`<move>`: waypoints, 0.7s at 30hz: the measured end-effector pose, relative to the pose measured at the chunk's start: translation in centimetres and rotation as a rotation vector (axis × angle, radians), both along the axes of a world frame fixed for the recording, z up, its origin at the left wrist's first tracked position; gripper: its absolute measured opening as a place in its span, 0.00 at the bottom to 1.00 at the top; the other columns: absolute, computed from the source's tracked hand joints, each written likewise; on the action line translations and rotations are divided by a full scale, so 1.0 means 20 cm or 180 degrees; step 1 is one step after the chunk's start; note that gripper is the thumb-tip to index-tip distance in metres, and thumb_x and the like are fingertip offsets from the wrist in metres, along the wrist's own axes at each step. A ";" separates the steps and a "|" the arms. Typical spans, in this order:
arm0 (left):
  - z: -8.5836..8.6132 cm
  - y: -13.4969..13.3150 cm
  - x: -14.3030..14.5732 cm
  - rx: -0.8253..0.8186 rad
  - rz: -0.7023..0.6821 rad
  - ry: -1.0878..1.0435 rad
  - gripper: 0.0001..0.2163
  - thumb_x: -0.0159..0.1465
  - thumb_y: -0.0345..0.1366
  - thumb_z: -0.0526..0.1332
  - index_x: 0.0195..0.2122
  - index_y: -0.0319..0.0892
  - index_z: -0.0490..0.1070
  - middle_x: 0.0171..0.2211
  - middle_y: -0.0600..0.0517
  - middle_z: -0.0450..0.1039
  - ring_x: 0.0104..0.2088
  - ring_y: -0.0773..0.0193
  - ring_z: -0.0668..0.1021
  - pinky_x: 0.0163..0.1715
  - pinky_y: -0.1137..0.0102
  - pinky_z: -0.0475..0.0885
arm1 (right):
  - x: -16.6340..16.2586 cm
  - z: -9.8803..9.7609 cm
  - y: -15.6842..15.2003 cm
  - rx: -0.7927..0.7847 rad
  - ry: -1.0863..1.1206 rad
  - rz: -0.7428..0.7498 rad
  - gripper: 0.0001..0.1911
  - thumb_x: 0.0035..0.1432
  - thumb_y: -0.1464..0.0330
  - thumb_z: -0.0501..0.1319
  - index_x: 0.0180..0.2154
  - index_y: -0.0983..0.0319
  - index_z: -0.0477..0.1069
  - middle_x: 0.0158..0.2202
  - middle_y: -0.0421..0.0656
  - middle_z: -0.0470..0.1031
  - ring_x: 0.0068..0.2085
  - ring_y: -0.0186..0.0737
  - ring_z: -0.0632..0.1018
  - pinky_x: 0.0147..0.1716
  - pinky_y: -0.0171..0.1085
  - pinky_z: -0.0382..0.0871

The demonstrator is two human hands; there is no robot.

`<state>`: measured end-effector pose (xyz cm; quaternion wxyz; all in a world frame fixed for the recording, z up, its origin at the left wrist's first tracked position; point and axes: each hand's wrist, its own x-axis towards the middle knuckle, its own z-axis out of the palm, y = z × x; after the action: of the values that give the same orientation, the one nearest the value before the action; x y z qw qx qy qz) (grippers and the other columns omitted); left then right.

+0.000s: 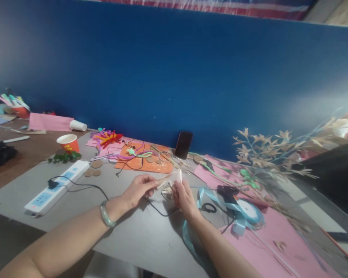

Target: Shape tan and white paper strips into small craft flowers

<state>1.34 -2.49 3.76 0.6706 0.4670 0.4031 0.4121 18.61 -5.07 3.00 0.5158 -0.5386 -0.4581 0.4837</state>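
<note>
My left hand [140, 189], with a pale green bangle [106, 214] on its wrist, pinches a thin tan strip [163, 178] that points to the right. Close beside it, my right hand [184, 195] is closed round a short white stick [180, 176] standing up from the fingers; its exact kind is unclear. Between the hands a small bundle of pale strips [167, 190] lies on the grey table [145, 239]. Right of my right hand are light blue ribbon [203, 195] and a dark glue gun [227, 193].
A white power strip [59, 187] with a black cable lies left. Behind it stand a paper cup [68, 143] and wooden discs [96, 164]. A phone [183, 145] leans on the blue wall [168, 77]. Dried branches [256, 144] and pink paper [274, 241] occupy the right.
</note>
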 end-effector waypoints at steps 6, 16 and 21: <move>0.00 -0.01 0.00 0.0248 -0.0108 0.0055 0.14 0.53 0.44 0.65 0.25 0.37 0.68 0.17 0.56 0.64 0.18 0.73 0.67 0.19 0.76 0.61 | -0.01 -0.04 -0.03 0.0342 -0.0691 0.0653 0.17 0.59 0.53 0.54 0.29 0.59 0.62 0.21 0.35 0.63 0.20 0.32 0.63 0.18 0.32 0.57; -0.04 -0.03 0.01 0.0556 -0.0328 0.0356 0.17 0.53 0.48 0.65 0.23 0.37 0.68 0.17 0.55 0.66 0.18 0.72 0.67 0.19 0.76 0.60 | -0.03 0.04 -0.04 0.0573 -0.0898 0.0935 0.19 0.59 0.54 0.56 0.28 0.63 0.72 0.26 0.41 0.67 0.29 0.37 0.70 0.28 0.34 0.62; -0.05 -0.03 0.01 0.0634 -0.0453 0.0408 0.18 0.54 0.49 0.65 0.25 0.35 0.70 0.19 0.52 0.69 0.19 0.71 0.69 0.21 0.75 0.64 | -0.03 0.03 -0.04 0.0561 -0.0847 0.0929 0.19 0.58 0.54 0.57 0.27 0.63 0.71 0.25 0.41 0.67 0.30 0.37 0.69 0.27 0.33 0.61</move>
<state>1.50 -3.17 2.80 0.6213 0.5840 0.3680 0.3708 18.09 -5.79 3.59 0.4204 -0.4785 -0.6358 0.4360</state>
